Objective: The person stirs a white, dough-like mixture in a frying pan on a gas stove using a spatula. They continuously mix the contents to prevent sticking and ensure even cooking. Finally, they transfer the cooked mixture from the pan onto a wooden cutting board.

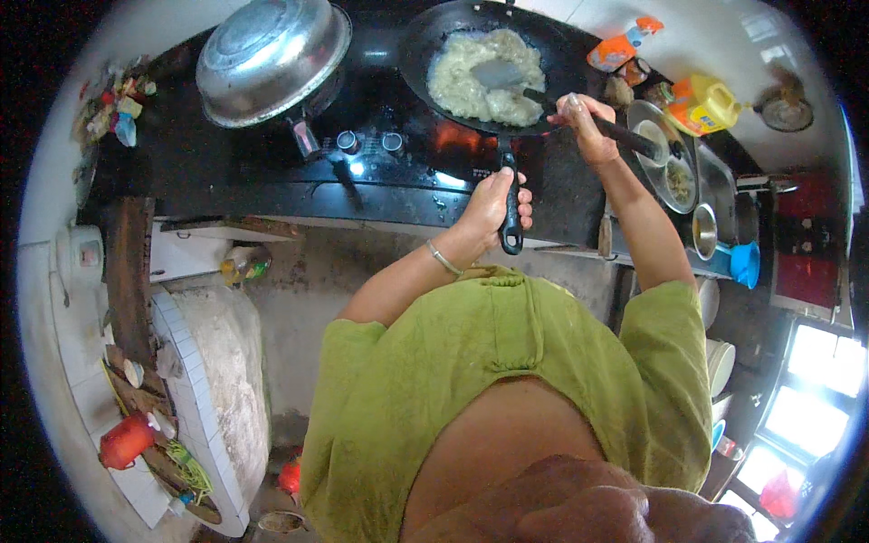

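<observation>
A black wok (421, 68) sits on the dark stove top, its long handle pointing toward me. My left hand (493, 204) is closed around that handle. Spread across the wok's bottom is a pale, wet-looking food (471, 86), whose kind I cannot make out. My right hand (587, 125) grips the dark handle of a spatula (498, 74). Its grey blade rests in the food near the middle of the wok, and the handle's end reaches out to the right past my hand.
Left of the wok, a large domed metal lid (272, 59) covers another pan. Two knobs (348, 141) are on the stove's front. To the right stand an orange spray bottle (625, 45), a yellow jug (704, 104), a metal dish (683, 195) and a blue cup (745, 264).
</observation>
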### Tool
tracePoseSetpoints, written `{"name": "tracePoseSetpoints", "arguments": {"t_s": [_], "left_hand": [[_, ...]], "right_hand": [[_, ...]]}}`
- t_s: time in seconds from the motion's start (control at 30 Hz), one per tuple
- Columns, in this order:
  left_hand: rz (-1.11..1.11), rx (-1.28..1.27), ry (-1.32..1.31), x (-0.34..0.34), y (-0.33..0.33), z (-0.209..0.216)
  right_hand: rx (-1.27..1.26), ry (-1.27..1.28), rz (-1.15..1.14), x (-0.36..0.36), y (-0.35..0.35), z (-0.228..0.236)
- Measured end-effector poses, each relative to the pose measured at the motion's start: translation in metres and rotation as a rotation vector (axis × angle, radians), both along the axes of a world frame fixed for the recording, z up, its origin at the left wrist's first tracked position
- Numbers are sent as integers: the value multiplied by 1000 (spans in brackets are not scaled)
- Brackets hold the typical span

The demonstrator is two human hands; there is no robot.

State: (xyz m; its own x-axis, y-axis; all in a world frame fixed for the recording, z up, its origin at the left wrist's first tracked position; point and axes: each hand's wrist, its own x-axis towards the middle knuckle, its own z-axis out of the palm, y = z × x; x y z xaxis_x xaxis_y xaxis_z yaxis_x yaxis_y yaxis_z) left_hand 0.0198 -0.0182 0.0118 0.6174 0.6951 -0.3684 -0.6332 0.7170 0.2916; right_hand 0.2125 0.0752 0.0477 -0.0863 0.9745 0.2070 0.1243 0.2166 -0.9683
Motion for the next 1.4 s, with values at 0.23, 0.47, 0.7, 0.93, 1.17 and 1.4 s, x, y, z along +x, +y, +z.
{"name": "tracePoseSetpoints", "arguments": {"t_s": [0.23,0.47,0.7,0.93,1.17,1.4], "left_hand": [[-46,16,2,-14,4,-1],[-141,11,69,-43,10,12],[-243,-6,110,-79,23,9],[-311,27,122,-90,37,10],[-313,30,122,-91,38,10],[-302,30,101,-93,34,9]], "right_hand": [[-83,-10,117,21,39,66],[173,-125,201,38,48,73],[82,-96,213,54,-7,6],[-118,301,18,61,22,15],[-63,-176,154,60,13,114],[251,-1090,436,55,31,148]]}}
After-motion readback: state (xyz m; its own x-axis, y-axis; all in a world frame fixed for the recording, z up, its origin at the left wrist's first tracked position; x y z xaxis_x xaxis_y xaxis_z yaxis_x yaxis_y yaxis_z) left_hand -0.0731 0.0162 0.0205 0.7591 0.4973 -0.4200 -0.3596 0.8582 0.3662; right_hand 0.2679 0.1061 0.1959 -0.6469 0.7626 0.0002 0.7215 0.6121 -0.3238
